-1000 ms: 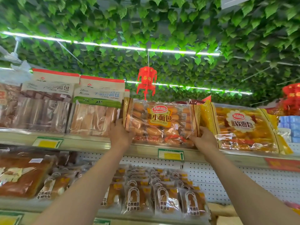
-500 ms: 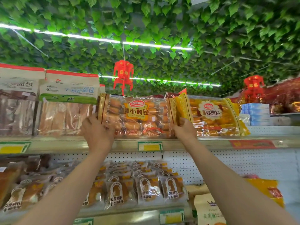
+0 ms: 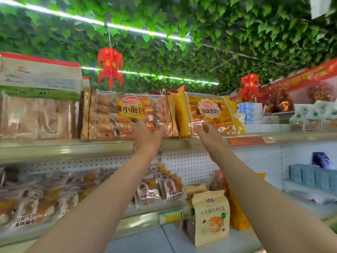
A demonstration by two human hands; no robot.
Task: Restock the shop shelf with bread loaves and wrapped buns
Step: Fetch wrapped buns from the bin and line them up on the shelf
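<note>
— Bread looks mostly up already. The bun bag (image 3: 125, 114) stands upright on the top shelf (image 3: 63, 148), centre of the frame, touching the yellow bag (image 3: 207, 113) to its right.

— And the hands?

— Both raised in front of that shelf. The left hand (image 3: 147, 136) is over the bun bag's lower right corner, fingers curled loosely; I cannot tell whether it pinches the wrapper or only brushes it. The right hand (image 3: 207, 133) is at the yellow bag's bottom edge, fingertips on or just under the crinkled plastic, and again I cannot say if it grips.

— So what's left?

— My guess: straightening these two. Upper left, the big loaf packs (image 3: 38, 99) fill their stretch. The lower shelf (image 3: 145, 219) holds rows of wrapped buns (image 3: 158, 190) at lower centre, and a paper bag (image 3: 211, 218) stands lower down, at lower right. Whether more stock waits out of view, I can't tell.
</note>
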